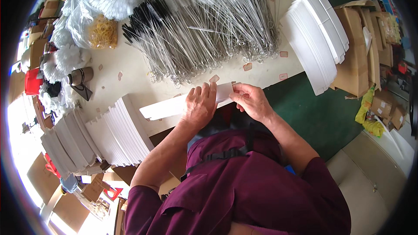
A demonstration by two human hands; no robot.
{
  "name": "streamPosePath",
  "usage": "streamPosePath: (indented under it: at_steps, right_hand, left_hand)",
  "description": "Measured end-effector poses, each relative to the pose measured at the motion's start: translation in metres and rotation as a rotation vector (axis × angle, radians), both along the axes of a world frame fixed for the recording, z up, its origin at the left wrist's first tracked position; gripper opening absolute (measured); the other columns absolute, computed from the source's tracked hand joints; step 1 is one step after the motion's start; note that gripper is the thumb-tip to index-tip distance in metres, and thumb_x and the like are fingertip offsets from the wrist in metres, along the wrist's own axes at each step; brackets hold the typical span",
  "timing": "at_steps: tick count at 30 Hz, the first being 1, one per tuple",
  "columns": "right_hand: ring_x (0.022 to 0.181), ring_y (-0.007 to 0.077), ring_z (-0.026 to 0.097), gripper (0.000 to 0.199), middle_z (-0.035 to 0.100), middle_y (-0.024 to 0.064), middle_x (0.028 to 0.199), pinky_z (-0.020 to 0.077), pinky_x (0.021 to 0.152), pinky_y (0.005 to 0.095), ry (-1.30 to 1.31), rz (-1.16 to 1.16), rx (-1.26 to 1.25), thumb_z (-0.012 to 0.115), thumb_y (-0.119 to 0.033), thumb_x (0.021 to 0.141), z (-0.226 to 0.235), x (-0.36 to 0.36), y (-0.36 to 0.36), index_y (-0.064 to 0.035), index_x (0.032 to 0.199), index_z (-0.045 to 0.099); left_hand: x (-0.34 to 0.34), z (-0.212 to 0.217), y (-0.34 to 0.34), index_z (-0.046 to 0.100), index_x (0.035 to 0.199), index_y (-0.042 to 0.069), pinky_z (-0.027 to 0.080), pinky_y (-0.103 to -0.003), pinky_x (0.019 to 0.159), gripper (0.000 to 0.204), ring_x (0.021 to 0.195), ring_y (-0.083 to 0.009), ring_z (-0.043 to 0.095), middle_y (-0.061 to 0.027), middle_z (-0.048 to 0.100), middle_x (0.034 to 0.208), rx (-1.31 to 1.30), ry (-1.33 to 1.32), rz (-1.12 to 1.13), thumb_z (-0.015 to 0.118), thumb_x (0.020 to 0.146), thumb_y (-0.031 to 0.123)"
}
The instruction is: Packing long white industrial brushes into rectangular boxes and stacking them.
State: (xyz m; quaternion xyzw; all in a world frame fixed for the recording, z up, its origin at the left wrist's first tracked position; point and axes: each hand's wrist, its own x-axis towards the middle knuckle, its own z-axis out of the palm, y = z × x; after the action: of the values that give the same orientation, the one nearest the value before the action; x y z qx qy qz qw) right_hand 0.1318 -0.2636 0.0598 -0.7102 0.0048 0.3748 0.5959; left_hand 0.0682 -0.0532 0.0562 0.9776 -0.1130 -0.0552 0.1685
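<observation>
A worker in a maroon top handles a long white carton [163, 108] at the near edge of a cluttered desk [126, 73]. The right hand [251, 101] has its grip pinching the carton's right end between thumb and fingers; the left hand [199, 105] lays its fingers over the middle, its thumb hidden, so whether it pinches cannot be told. Too hard a squeeze could crease the thin-looking card; a loose one could let it slip over the edge. Just left, a knocked stack of white card [119, 130] might topple. Farther off, a stray sleeve could snag the heaped wire brushes [196, 39].
</observation>
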Motion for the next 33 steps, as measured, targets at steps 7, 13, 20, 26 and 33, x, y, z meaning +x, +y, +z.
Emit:
streamPosePath:
  at_steps: [7, 13, 20, 26, 33]
  right_hand:
    - [0.061, 0.0137, 0.066, 0.035, 0.068, 0.0104, 0.093, 0.0502, 0.047, 0.0242, 0.45, -0.04, 0.135, 0.065, -0.025, 0.101, 0.009, 0.009, 0.001, 0.0056, 0.116, 0.062]
    - [0.052, 0.0141, 0.064, 0.036, 0.067, 0.0128, 0.09, 0.0476, 0.042, 0.0245, 0.726, -0.102, 0.217, 0.067, -0.028, 0.098, 0.002, 0.004, -0.006, 0.0045, 0.112, 0.061]
    - [0.126, 0.027, 0.053, 0.066, 0.062, 0.0129, 0.128, 0.0391, 0.111, 0.0397, -1.025, 0.609, -0.448, 0.082, -0.027, 0.078, 0.031, 0.002, 0.014, 0.0017, 0.132, 0.056]
    - [0.112, 0.0292, 0.058, 0.055, 0.062, 0.0128, 0.119, 0.045, 0.103, 0.0406, -0.955, 0.782, -0.326, 0.075, -0.027, 0.086, 0.0, 0.003, 0.01, 0.0036, 0.128, 0.057]
    - [0.11, 0.0315, 0.06, 0.055, 0.063, 0.0153, 0.114, 0.046, 0.101, 0.042, -0.939, 0.852, -0.332, 0.076, -0.029, 0.086, 0.005, 0.013, -0.007, 0.0036, 0.125, 0.056]
  left_hand:
    - [-0.006, 0.0, -0.003, 0.053, 0.129, -0.004, 0.053, -0.041, 0.083, 0.063, 0.093, -0.0314, 0.065, -0.0166, 0.062, 0.108, -0.026, -0.023, -0.032, 0.078, 0.077, 0.02]
    - [-0.012, 0.001, -0.004, 0.054, 0.127, -0.003, 0.054, -0.041, 0.08, 0.061, 0.09, -0.0304, 0.066, -0.0152, 0.064, 0.106, -0.04, 0.107, -0.054, 0.078, 0.075, 0.019]
    - [-0.004, 0.001, 0.0, 0.057, 0.119, -0.002, 0.055, -0.044, 0.078, 0.054, 0.089, -0.0345, 0.068, -0.0153, 0.067, 0.097, -0.192, 0.228, 0.007, 0.079, 0.076, 0.023]
    - [-0.002, 0.007, -0.002, 0.059, 0.121, 0.0, 0.054, -0.046, 0.082, 0.057, 0.097, -0.036, 0.068, -0.0162, 0.068, 0.102, -0.211, 0.376, 0.011, 0.081, 0.078, 0.03]
    - [-0.019, 0.017, 0.031, 0.058, 0.126, 0.0, 0.053, -0.047, 0.086, 0.065, 0.105, -0.0355, 0.066, -0.0169, 0.066, 0.109, -0.212, 0.456, 0.01, 0.085, 0.074, 0.029]
